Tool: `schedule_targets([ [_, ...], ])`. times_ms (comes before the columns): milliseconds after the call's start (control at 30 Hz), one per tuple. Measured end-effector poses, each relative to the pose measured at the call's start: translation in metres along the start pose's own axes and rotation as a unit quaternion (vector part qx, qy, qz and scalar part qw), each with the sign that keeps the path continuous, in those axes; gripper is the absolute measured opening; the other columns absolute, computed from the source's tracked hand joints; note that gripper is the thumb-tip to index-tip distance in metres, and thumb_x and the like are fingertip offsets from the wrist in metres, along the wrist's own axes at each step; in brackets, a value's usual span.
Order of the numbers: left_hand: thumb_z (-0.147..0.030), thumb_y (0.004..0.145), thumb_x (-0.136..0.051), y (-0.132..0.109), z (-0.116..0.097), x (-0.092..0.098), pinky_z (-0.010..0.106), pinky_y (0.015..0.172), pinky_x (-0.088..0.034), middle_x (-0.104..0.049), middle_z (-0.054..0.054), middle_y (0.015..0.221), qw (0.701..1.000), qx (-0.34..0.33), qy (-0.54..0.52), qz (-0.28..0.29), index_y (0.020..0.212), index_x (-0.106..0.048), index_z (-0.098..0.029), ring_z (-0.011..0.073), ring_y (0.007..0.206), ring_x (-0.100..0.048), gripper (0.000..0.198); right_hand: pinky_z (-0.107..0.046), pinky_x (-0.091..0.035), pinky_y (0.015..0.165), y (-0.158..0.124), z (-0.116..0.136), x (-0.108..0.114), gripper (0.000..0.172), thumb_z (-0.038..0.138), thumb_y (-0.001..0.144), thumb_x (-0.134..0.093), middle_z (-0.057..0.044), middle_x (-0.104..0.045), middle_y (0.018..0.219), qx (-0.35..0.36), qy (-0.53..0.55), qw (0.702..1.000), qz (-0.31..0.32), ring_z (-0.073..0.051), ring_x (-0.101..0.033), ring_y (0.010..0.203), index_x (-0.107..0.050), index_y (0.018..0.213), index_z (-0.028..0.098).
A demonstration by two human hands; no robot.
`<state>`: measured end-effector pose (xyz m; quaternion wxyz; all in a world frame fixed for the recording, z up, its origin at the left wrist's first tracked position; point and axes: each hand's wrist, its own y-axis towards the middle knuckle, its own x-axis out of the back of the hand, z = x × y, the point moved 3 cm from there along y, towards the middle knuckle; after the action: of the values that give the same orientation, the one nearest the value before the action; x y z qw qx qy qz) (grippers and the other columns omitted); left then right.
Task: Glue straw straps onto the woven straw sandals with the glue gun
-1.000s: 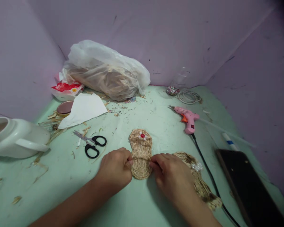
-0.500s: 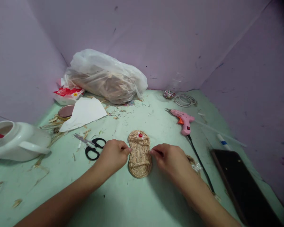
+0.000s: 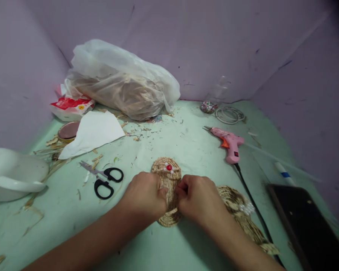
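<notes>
A tan woven straw piece (image 3: pixel 171 195), rounded at both ends and narrower in the middle, lies on the table in front of me. A red bead ringed by white ones (image 3: pixel 168 168) sits near its far end. My left hand (image 3: pixel 148 194) is closed at the left edge, its thumb over the straw. From the right side my right hand (image 3: pixel 196 194) pinches the opposite edge with thumb and fingers. Both hands hide part of the middle. A second straw piece with white beads (image 3: pixel 231 199) lies beyond my right hand, partly covered by the forearm.
Black-handled scissors (image 3: pixel 104 182) lie left. A pink glue gun (image 3: pixel 228 143), its cord and a dark phone (image 3: pixel 305 226) are right. Behind are a plastic bag (image 3: pixel 124 82), white paper (image 3: pixel 94 131) and a jar of beads (image 3: pixel 209 107). A white jug (image 3: pixel 17 175) stands far left.
Both hands have moved inward over the woven straw piece, covering more of its middle. The view has shifted, showing more of the second straw piece at right.
</notes>
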<state>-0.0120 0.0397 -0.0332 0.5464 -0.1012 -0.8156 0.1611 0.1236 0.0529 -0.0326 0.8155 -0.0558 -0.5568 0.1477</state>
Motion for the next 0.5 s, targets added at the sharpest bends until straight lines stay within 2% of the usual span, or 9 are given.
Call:
schedule_targets([
  [100, -0.037, 0.069, -0.047, 0.001, -0.003, 0.001, 0.028, 0.049, -0.025, -0.057, 0.005, 0.055, 0.999, 0.006, 0.029, 0.017, 0.054, -0.051, -0.019, 0.0178, 0.054, -0.052, 0.024, -0.027, -0.027, 0.049, -0.002, -0.001, 0.0, 0.014, 0.015, 0.068, -0.056, -0.004, -0.065, 0.056, 0.01, 0.024, 1.0, 0.01, -0.016, -0.053, 0.05, -0.063, 0.058, 0.019],
  [200, -0.037, 0.069, -0.044, 0.001, -0.005, 0.003, 0.029, 0.049, -0.026, -0.061, 0.007, 0.061, 0.998, 0.006, 0.055, 0.021, 0.057, -0.054, -0.019, 0.0206, 0.058, -0.056, 0.024, -0.027, -0.026, 0.048, -0.003, -0.002, 0.0, 0.016, 0.025, 0.072, -0.058, -0.004, -0.064, 0.054, 0.0, 0.035, 0.999, 0.023, -0.015, -0.05, 0.047, -0.063, 0.057, 0.02],
  [367, -0.034, 0.067, -0.043, 0.002, -0.014, 0.005, 0.03, 0.048, -0.026, -0.065, 0.011, 0.068, 0.994, -0.005, 0.104, 0.037, 0.065, -0.059, -0.019, 0.0252, 0.064, -0.06, 0.022, -0.028, -0.023, 0.048, 0.0, 0.002, 0.0, 0.013, 0.024, 0.069, -0.058, -0.007, -0.067, 0.059, -0.022, -0.037, 0.999, 0.009, -0.019, -0.056, 0.053, -0.064, 0.059, 0.02],
  [500, -0.032, 0.061, -0.047, 0.003, -0.021, 0.005, 0.029, 0.047, -0.027, -0.065, 0.01, 0.067, 0.993, 0.001, 0.109, 0.044, 0.065, -0.058, -0.02, 0.0253, 0.062, -0.06, 0.017, -0.029, -0.02, 0.047, 0.003, 0.009, 0.001, 0.01, 0.02, 0.064, -0.058, -0.009, -0.068, 0.059, -0.014, -0.073, 0.997, 0.016, -0.02, -0.057, 0.052, -0.064, 0.056, 0.02],
])
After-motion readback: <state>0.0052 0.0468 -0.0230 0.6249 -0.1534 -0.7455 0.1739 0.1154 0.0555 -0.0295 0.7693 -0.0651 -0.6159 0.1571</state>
